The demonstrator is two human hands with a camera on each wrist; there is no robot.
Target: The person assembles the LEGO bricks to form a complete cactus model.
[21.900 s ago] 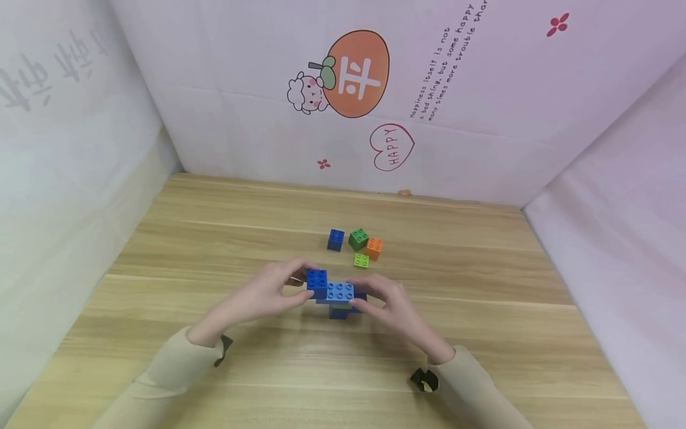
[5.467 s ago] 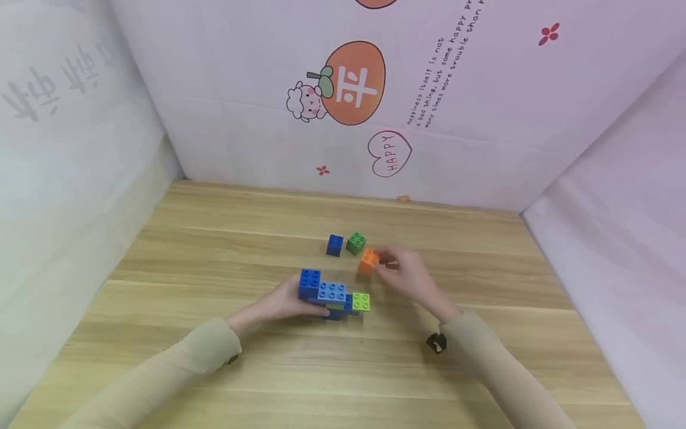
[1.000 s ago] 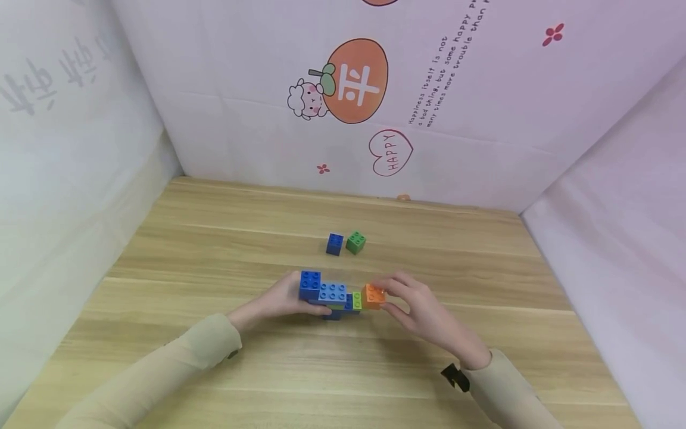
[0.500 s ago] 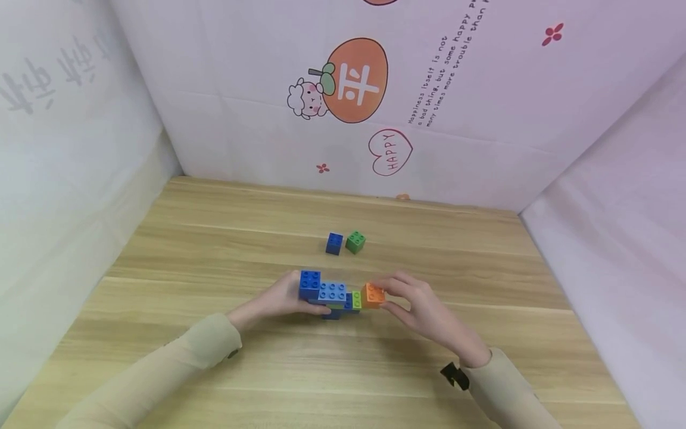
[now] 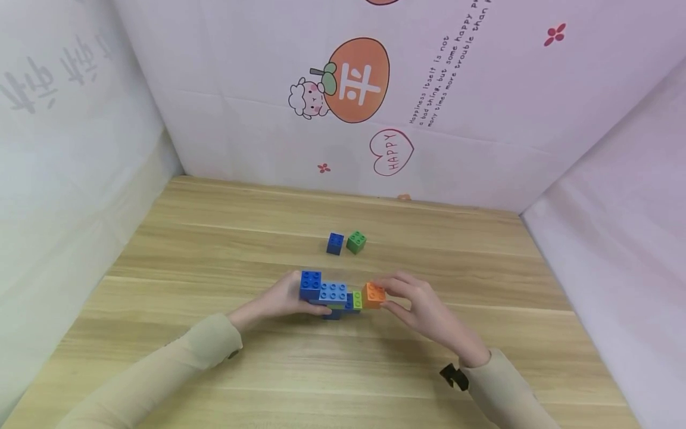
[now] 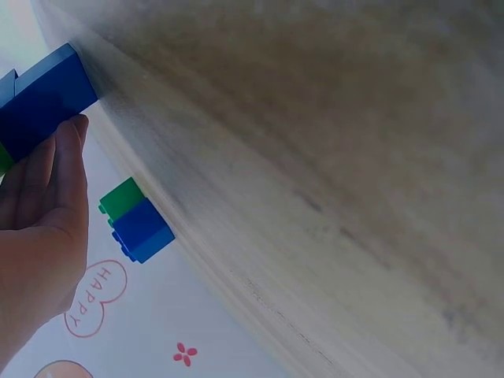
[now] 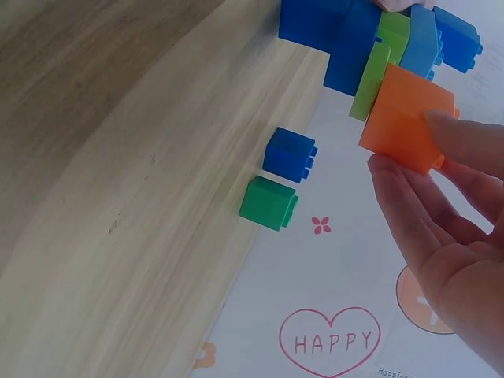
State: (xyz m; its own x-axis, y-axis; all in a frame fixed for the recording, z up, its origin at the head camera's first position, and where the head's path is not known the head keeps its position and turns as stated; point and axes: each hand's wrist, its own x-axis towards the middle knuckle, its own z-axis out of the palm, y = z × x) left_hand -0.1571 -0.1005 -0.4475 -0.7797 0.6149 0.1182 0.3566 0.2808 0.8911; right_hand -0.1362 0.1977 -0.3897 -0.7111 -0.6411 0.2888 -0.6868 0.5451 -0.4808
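Observation:
My left hand (image 5: 283, 295) grips a stepped build of toy building bricks from its left side, thumb along the front. A dark blue brick (image 5: 311, 282) tops its left end, beside a lower light blue brick (image 5: 333, 291). At the right end, a lime green brick (image 5: 356, 300) is partly covered by an orange brick (image 5: 373, 295). My right hand (image 5: 429, 311) pinches that orange brick between thumb and fingers. In the right wrist view the orange brick (image 7: 409, 118) sits against the studded side of the lime green one, jutting outward.
Behind the build, a loose blue brick (image 5: 334, 243) and a green brick (image 5: 356, 242) lie side by side on the wooden table (image 5: 241, 208). White printed sheets (image 5: 257, 137) enclose the back and both sides.
Since the earliest frame, the lime green brick has joined the build's right end, and the orange brick has left the table to sit over it. Both hands hold still over the last second.

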